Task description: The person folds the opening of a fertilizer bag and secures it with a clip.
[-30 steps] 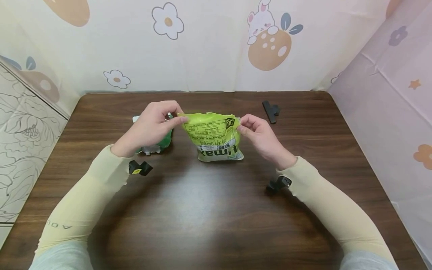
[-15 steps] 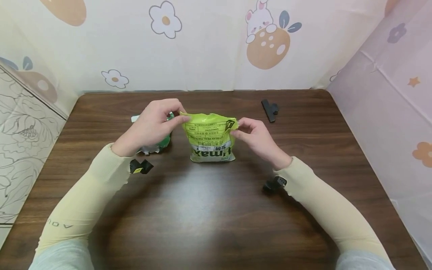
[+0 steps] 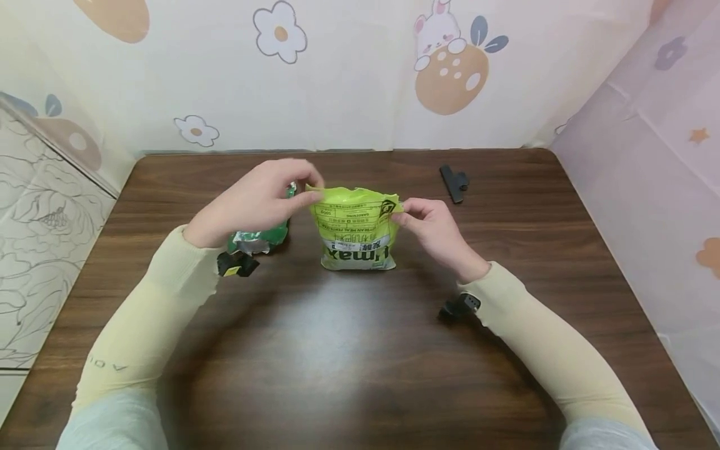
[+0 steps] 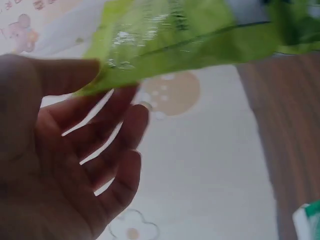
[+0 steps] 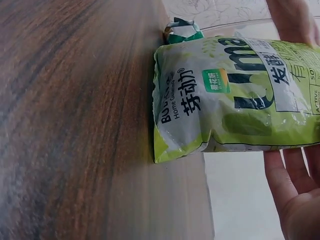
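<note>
A lime-green fertilizer bag (image 3: 355, 228) stands upright on the table in the head view, its print upside down and its top edge jagged. My left hand (image 3: 255, 200) pinches the top left corner; in the left wrist view the thumb lies over the corner and fingers (image 4: 132, 127) are bent behind it. My right hand (image 3: 435, 231) pinches the top right edge between thumb and fingers. In the right wrist view the bag's pale lower end (image 5: 175, 100) is near the tabletop, and fingers of my right hand (image 5: 295, 175) show along the bag's side.
Partly behind my left hand lies a crumpled green and silver packet (image 3: 261, 239). A black clip (image 3: 453, 184) rests toward the back right of the dark wooden table (image 3: 349, 350). A patterned cloth wall (image 3: 349, 75) rises behind the table's far edge.
The bag's lower end has swung left and the bag now hangs straighter. My left hand has shifted right and slightly up, uncovering more of the green packet. The right hand has moved slightly left.
</note>
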### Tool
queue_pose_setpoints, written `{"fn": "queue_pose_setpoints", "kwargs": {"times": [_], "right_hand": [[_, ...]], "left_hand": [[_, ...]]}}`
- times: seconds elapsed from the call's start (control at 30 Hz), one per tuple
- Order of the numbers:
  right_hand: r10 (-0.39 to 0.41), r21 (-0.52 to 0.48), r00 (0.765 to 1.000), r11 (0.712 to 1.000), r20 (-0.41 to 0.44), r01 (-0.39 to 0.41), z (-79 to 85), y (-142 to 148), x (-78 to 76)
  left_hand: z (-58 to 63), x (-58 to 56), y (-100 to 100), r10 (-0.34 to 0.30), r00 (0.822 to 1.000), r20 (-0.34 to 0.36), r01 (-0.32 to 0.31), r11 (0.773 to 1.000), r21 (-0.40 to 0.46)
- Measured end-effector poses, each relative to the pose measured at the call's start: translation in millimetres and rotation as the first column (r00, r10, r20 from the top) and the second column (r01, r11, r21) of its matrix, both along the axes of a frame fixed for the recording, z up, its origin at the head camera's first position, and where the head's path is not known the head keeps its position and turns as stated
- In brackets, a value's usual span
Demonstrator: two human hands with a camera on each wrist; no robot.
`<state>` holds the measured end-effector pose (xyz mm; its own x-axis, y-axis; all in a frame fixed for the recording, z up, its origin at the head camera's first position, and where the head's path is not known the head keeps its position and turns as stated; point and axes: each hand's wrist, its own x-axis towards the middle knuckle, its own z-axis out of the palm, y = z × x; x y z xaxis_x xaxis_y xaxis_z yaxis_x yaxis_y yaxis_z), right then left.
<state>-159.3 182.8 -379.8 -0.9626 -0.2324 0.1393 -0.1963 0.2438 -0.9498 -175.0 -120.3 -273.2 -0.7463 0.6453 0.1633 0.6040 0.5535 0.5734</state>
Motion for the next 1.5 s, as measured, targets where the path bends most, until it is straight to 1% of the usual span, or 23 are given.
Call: {"fn": "queue_pose_setpoints", "kwargs": {"times": [0.07,0.13,0.17,0.27,0.33,0.4,0.53,0.7,0.87,0.97,1.13,1.23,1.33,1.5], "right_hand": [[-0.011,0.001,1.0,1.0,-0.011,0.011,-0.7,1.5,-0.4],[-0.016,-0.005,1.0,1.0,-0.019,0.016,-1.4,2.1,-1.1],[-0.016,-0.008,1.0,1.0,-0.021,0.016,-2.1,2.4,-1.4],[-0.004,-0.028,1.0,1.0,-0.025,0.004,-2.9,2.4,-1.9],[-0.001,-0.044,1.0,0.999,-0.031,0.0,-3.7,2.4,-2.3],[0.002,-0.056,0.999,0.998,-0.033,-0.004,-3.6,2.5,-2.1],[0.011,-0.048,0.999,0.999,-0.035,-0.013,-1.8,2.6,-1.7],[0.028,-0.032,0.998,0.999,-0.049,-0.03,-0.8,2.5,-2.9],[0.055,-0.027,0.996,0.998,-0.068,-0.057,-0.3,2.1,-4.6],[0.063,-0.032,0.996,0.997,-0.063,-0.065,-1.0,2.1,-5.6],[0.08,-0.041,0.997,0.996,-0.016,-0.08,-1.9,2.6,-5.7],[0.118,-0.028,0.993,0.993,0.011,-0.118,-3.5,2.4,-6.4],[0.141,-0.01,0.99,0.99,0.015,-0.141,-5.5,2.3,-7.3],[0.116,0.039,0.993,0.992,0.009,-0.116,-6.1,3.6,-6.8]], "left_hand": [[7.9,-2.5,8.9,-0.035,0.999,0.006,0.035,0.997,-0.062],[15.2,-4.6,20.2,-0.063,0.998,0.004,0.063,0.99,-0.13],[18.1,-5.6,25.9,-0.069,0.998,0.001,0.068,0.984,-0.165],[24.0,-9.2,40.4,-0.064,0.998,-0.025,0.055,0.964,-0.262],[26.3,-12.6,47.7,-0.056,0.998,-0.032,0.045,0.956,-0.289],[27.7,-16.5,52.8,-0.062,0.997,-0.037,0.048,0.952,-0.304],[28.6,-22.9,60.6,-0.102,0.994,-0.04,0.083,0.942,-0.326],[25.2,-28.1,70.4,-0.14,0.988,-0.067,0.105,0.923,-0.371],[20.0,-29.6,79.6,-0.177,0.983,-0.052,0.143,0.908,-0.393],[18.7,-28.6,83.1,-0.18,0.983,-0.047,0.148,0.908,-0.391],[18.6,-26.2,84.1,-0.161,0.985,-0.062,0.126,0.92,-0.372],[18.3,-25.1,83.6,-0.166,0.984,-0.064,0.133,0.925,-0.357],[17.8,-24.5,82.5,-0.171,0.983,-0.062,0.14,0.929,-0.343],[15.8,-23.8,78.6,-0.165,0.984,-0.072,0.134,0.938,-0.319]]}}
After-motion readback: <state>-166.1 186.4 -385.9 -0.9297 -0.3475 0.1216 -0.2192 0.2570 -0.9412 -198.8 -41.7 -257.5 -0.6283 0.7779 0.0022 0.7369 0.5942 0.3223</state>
